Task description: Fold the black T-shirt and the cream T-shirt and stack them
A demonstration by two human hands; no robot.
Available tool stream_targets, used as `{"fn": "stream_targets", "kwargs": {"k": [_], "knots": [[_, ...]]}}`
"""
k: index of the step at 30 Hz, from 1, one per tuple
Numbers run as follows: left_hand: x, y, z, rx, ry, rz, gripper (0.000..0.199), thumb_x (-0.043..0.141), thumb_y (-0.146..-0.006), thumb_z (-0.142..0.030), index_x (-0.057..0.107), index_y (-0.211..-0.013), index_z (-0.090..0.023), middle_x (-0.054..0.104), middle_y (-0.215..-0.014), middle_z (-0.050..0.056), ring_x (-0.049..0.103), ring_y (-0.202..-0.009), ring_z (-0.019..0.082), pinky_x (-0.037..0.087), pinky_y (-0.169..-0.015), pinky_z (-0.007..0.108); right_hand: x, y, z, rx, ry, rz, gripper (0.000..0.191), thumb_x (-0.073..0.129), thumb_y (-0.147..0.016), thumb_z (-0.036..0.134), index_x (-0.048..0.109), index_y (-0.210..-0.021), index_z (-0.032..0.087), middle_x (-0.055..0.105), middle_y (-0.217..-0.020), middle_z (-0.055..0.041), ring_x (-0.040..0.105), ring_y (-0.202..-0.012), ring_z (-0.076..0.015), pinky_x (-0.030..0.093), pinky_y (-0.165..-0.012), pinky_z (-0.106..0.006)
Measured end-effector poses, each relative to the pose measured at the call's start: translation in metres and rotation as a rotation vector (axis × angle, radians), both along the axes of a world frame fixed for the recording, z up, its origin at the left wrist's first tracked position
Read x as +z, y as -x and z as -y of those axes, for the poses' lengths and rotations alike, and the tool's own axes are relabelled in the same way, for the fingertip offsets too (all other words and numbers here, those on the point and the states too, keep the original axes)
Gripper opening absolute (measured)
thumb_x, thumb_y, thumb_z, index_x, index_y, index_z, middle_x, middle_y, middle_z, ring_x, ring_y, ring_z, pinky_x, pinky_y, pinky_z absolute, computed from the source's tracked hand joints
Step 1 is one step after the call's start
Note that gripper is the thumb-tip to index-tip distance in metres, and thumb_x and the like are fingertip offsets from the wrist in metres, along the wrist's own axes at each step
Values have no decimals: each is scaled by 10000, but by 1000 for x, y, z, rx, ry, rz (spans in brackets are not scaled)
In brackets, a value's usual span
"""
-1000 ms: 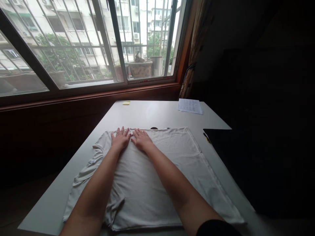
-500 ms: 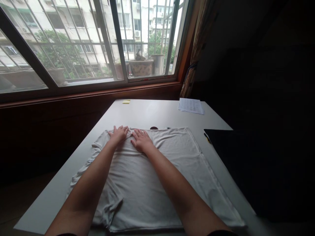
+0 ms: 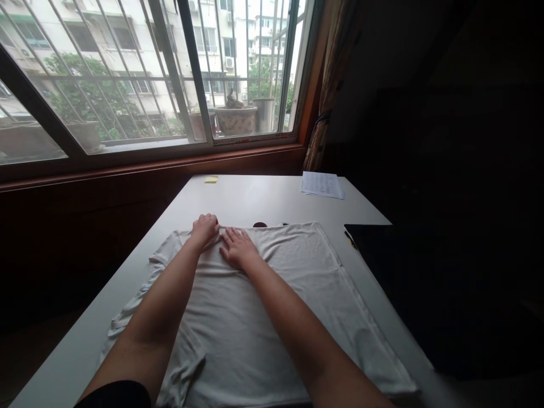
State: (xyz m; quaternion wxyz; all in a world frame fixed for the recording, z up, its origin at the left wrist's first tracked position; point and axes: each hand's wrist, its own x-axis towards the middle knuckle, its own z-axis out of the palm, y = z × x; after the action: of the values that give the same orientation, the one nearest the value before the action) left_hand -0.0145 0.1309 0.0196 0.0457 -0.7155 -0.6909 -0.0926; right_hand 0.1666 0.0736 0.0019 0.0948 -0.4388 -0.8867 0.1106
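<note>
A light grey-white shirt lies spread over the white table, creased at its left part, with a sleeve bunched at the lower left. At the shirt's far edge, my left hand is closed, its fingers pinching the fabric. Just to its right, my right hand rests palm down on the cloth, fingers stretched out and holding nothing. Wrinkles run through the fabric between and below the two hands.
Yellow sticky notes and printed sheets lie at the table's far side. A dark round object peeks out behind the shirt. Black cloth or board covers the right side. Beyond stands a barred window.
My left hand has gone from lying spread on the cloth to closed on its far edge. My right hand still lies flat. The whole view has shifted slightly.
</note>
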Motion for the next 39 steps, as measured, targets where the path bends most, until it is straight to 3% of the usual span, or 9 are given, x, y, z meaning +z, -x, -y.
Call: {"fn": "stream_targets", "kwargs": {"k": [5, 11, 14, 21, 28, 32, 39], "knots": [[-14, -2, 6, 42, -88, 2, 270, 432, -1011, -306, 621, -1134, -157, 599, -1208, 175, 497, -1174, 345, 469, -917, 442, -2, 0, 4, -8, -8, 1, 691, 242, -1032, 567, 277, -1605, 182, 140, -1695, -70, 107, -1565, -230, 17, -1261, -470], [-22, 3, 4, -24, -117, 38, 242, 457, -1020, -353, 622, -1129, -212, 604, -1201, 118, 517, -1150, 296, 471, -946, 391, 1, -21, 1, -58, 27, 13, 710, 284, -1022, 609, 312, -1593, 189, 148, -1695, -81, 108, -1565, -245, 61, -1260, -468], [-23, 13, 1, -31, -118, 56, 283, 469, -1015, -361, 614, -1203, -206, 600, -1242, 118, 518, -1173, 289, 453, -1003, 390, 1, -58, -8, -156, 35, 41, 690, 274, -1035, 569, 308, -1594, 167, 169, -1691, -85, 122, -1562, -240, 64, -1259, -463], [-29, 25, -4, 5, -99, 87, 456, 447, -1014, -430, 560, -1362, -159, 565, -1383, 147, 471, -1314, 302, 349, -1145, 426, -7, -176, -28, -390, 21, 91, 688, 232, -1042, 548, 250, -1610, 160, 124, -1700, -94, 95, -1565, -225, 45, -1256, -472], [-34, 26, -10, 51, 11, 122, 545, 312, -1045, -517, 462, -1496, -251, 392, -1595, 117, 245, -1505, 331, 251, -1181, 614, -15, -265, -31, -589, 19, 136, 725, 184, -1033, 554, 216, -1617, 127, 127, -1696, -102, 115, -1563, -233, 80, -1255, -491], [-36, 27, -15, 46, 62, 122, 544, 307, -1042, -545, 468, -1497, -295, 333, -1632, 88, 232, -1512, 334, 213, -1180, 654, -20, -283, -32, -626, 18, 160, 723, 171, -1031, 563, 198, -1622, 148, 115, -1702, -73, 101, -1565, -219, 78, -1259, -492], [-30, 25, -11, 12, 15, 113, 580, 198, -1069, -508, 417, -1536, -244, 311, -1641, 104, 196, -1528, 328, 214, -1186, 651, -24, -284, -34, -637, 22, 186, 729, 158, -1027, 592, 163, -1632, 186, 89, -1707, -39, 77, -1567, -210, 67, -1265, -477]]}}
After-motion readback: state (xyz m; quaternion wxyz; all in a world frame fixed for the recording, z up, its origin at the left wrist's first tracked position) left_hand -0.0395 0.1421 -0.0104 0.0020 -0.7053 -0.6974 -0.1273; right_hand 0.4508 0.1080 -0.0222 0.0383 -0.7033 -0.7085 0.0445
